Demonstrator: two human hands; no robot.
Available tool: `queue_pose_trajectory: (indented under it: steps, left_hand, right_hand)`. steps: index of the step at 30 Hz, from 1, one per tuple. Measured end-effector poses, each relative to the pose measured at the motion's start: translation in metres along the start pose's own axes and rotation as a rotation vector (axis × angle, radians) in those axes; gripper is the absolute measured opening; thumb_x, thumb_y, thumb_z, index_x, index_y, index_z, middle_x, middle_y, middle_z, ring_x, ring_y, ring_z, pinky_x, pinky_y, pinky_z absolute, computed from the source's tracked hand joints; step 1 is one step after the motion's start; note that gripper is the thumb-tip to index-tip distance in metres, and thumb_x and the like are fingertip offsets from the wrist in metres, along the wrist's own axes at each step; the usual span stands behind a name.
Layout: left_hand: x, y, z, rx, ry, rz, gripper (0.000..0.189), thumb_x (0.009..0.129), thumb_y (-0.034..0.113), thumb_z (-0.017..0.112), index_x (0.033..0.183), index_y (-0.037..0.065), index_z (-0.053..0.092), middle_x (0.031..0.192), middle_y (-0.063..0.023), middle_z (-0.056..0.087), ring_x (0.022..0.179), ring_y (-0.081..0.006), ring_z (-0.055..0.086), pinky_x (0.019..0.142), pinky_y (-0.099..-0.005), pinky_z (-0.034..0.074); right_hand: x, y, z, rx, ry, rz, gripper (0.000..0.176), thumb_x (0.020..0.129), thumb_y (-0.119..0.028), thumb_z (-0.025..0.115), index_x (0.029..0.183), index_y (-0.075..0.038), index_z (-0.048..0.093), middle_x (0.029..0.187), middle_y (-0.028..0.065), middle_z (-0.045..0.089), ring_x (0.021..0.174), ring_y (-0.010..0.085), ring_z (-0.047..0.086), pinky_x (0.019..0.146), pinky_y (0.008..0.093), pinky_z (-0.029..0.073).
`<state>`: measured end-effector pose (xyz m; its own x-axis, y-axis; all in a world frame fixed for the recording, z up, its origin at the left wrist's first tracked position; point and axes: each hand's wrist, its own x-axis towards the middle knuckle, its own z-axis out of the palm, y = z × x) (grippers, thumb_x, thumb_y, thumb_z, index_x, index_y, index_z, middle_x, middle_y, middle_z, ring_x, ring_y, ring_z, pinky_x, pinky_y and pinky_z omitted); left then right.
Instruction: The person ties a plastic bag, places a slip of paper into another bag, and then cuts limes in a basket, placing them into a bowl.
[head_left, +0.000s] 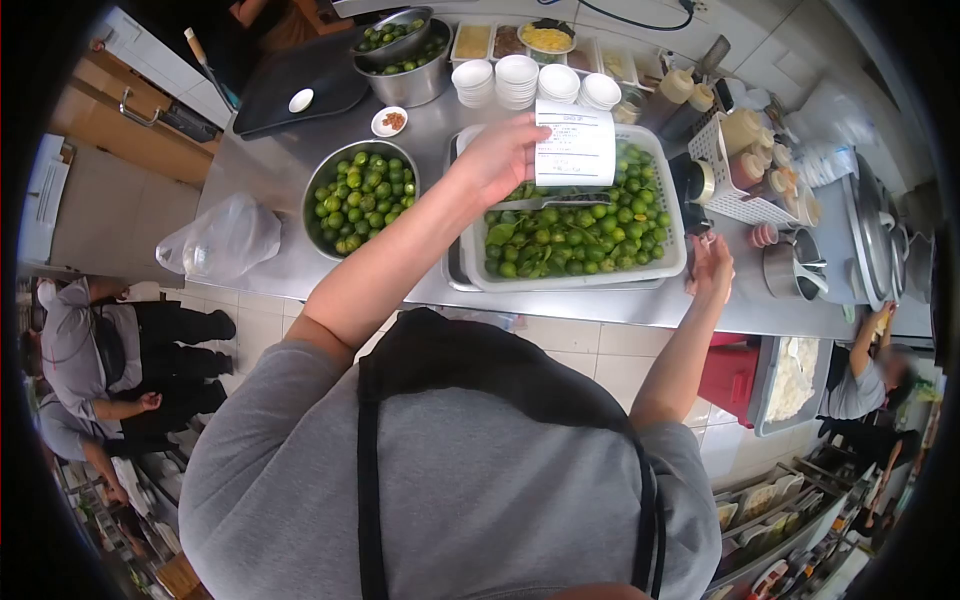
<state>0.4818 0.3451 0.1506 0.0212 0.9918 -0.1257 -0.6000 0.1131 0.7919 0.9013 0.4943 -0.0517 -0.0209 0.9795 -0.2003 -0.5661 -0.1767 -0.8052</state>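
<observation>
My left hand point(498, 160) is closed on the edge of a white printed receipt point(574, 145), held up above the far part of a white plastic tray point(672, 180). Small green limes point(570, 240) with some leaves fill the tray. A knife point(550, 202) lies across them, just below the receipt. My right hand point(711, 268) is at the tray's right side, over the counter edge, with its fingers curled together. What it holds, if anything, is too small to make out. A metal bowl point(311, 215) of the same limes stands left of the tray.
A plastic bag point(225, 238) lies at the counter's left. Behind are a pot point(400, 88) of limes, stacked white cups point(516, 80) and a black tray point(290, 85). A bottle basket point(722, 180) and metal pots point(788, 268) stand right. Other people are at both sides.
</observation>
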Motion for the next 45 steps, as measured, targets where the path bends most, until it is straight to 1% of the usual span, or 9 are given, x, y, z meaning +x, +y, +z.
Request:
queue_pose_trajectory:
  steps: [7, 10, 13, 16, 20, 31, 35, 39, 45]
  left_hand:
    - [-0.002, 0.003, -0.001, -0.002, 0.042, -0.006, 0.032, 0.083, 0.004, 0.044, 0.115, -0.002, 0.046, 0.111, -0.0127, 0.055, 0.099, -0.0204, 0.058, 0.086, -0.0352, 0.049]
    - [-0.003, 0.006, -0.003, -0.011, 0.027, 0.012, 0.032, 0.084, 0.003, 0.043, 0.115, -0.002, 0.047, 0.110, -0.0125, 0.056, 0.097, -0.0205, 0.059, 0.085, -0.0350, 0.049]
    - [-0.011, 0.007, -0.016, -0.005, 0.019, 0.024, 0.031, 0.084, 0.002, 0.042, 0.115, -0.002, 0.047, 0.109, -0.0118, 0.058, 0.095, -0.0199, 0.060, 0.084, -0.0339, 0.050]
    - [-0.016, 0.002, -0.021, 0.047, 0.070, 0.019, 0.032, 0.085, 0.002, 0.043, 0.116, -0.002, 0.048, 0.108, -0.0109, 0.059, 0.093, -0.0184, 0.061, 0.082, -0.0317, 0.050]
    - [-0.032, -0.005, -0.016, 0.116, 0.130, 0.012, 0.029, 0.086, 0.006, 0.048, 0.113, -0.001, 0.054, 0.105, -0.0085, 0.061, 0.092, -0.0148, 0.061, 0.081, -0.0293, 0.049]
    - [-0.120, 0.023, -0.099, 0.369, 0.226, 0.347, 0.027, 0.091, 0.011, 0.048, 0.115, 0.000, 0.054, 0.094, 0.0029, 0.058, 0.082, -0.0024, 0.049, 0.072, -0.0193, 0.039]
    - [-0.167, 0.053, -0.133, 0.288, 0.254, 0.456, 0.028, 0.092, 0.008, 0.045, 0.116, -0.003, 0.052, 0.103, -0.0010, 0.059, 0.092, -0.0051, 0.051, 0.082, -0.0218, 0.040]
    - [-0.242, 0.098, -0.185, 0.496, 0.400, 0.520, 0.026, 0.091, 0.008, 0.045, 0.112, -0.001, 0.056, 0.108, -0.0053, 0.060, 0.097, -0.0102, 0.053, 0.087, -0.0246, 0.040]
    - [-0.366, 0.163, -0.274, 1.569, 0.926, 0.853, 0.025, 0.073, 0.011, 0.066, 0.098, 0.006, 0.063, 0.109, -0.0089, 0.060, 0.107, -0.0288, 0.051, 0.091, -0.0360, 0.040]
  right_hand:
    - [-0.019, 0.027, 0.026, -0.202, 0.203, -0.022, 0.016, 0.084, -0.011, 0.059, 0.097, -0.003, 0.053, 0.091, 0.0079, 0.058, 0.079, 0.0224, 0.060, 0.071, 0.0297, 0.051]
    - [-0.047, 0.022, 0.067, -1.083, 0.361, -0.295, 0.027, 0.077, -0.021, 0.061, 0.099, -0.005, 0.059, 0.086, 0.0047, 0.058, 0.076, 0.0207, 0.056, 0.066, 0.0302, 0.046]
    - [-0.031, 0.013, 0.033, -1.357, 0.468, -0.250, 0.022, 0.078, -0.019, 0.063, 0.095, -0.005, 0.063, 0.076, 0.0022, 0.058, 0.063, 0.0160, 0.053, 0.055, 0.0267, 0.043]
    - [-0.060, -0.010, 0.126, -0.613, 0.258, -0.404, 0.020, 0.078, -0.013, 0.065, 0.097, -0.005, 0.065, 0.071, 0.0002, 0.059, 0.056, 0.0080, 0.049, 0.048, 0.0195, 0.035]
    - [-0.143, 0.010, 0.297, -0.322, -0.234, -0.261, 0.016, 0.079, -0.010, 0.066, 0.095, -0.007, 0.065, 0.074, -0.0010, 0.061, 0.050, -0.0004, 0.040, 0.041, 0.0144, 0.027]
    - [-0.206, 0.105, 0.424, -0.746, -0.558, -0.259, 0.034, 0.077, -0.009, 0.068, 0.111, -0.012, 0.063, 0.080, -0.0016, 0.059, 0.061, 0.0028, 0.049, 0.049, 0.0177, 0.039]
    - [-0.213, 0.139, 0.473, -0.841, -0.790, -0.628, 0.029, 0.072, -0.010, 0.073, 0.100, -0.008, 0.065, 0.086, 0.0013, 0.058, 0.075, 0.0075, 0.051, 0.063, 0.0199, 0.040]
    - [-0.253, 0.180, 0.530, -0.484, -0.989, -0.233, 0.014, 0.077, -0.006, 0.069, 0.085, -0.003, 0.057, 0.086, 0.0014, 0.058, 0.076, 0.0073, 0.052, 0.065, 0.0196, 0.040]
    - [-0.335, 0.226, 0.622, -0.019, -1.072, 0.278, 0.011, 0.083, 0.001, 0.059, 0.091, -0.003, 0.053, 0.086, 0.0045, 0.061, 0.079, 0.0106, 0.058, 0.072, 0.0241, 0.046]
